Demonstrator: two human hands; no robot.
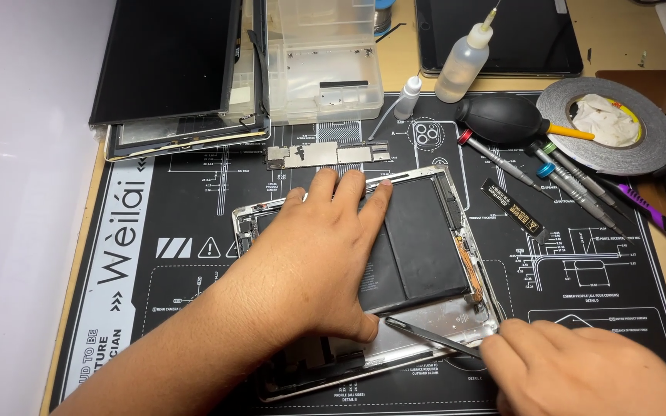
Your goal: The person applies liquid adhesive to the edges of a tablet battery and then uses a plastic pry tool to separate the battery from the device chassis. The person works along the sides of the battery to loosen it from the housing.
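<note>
Setting: electronics repair bench, small workshop type.
Evidence:
- black printed repair work mat (194, 254) w/ white device diagrams, covering wooden desktop (626, 46);
- opened silver tablet shell (456, 327) w/ black battery cells exposed, centre of mat;
- long bare logic board (325, 154) laid apart above it;
- detached dark screen panels (167, 62) stacked top left;
- clear plastic parts box (321, 62);
- 2 translucent squeeze bottles w/ needle tips (462, 62);
- black rubber dust blower (502, 119);
- row of precision screwdrivers w/ coloured caps (572, 181);
- grey roll of adhesive tape (657, 146);
- thin metal tweezers (429, 337).
</note>
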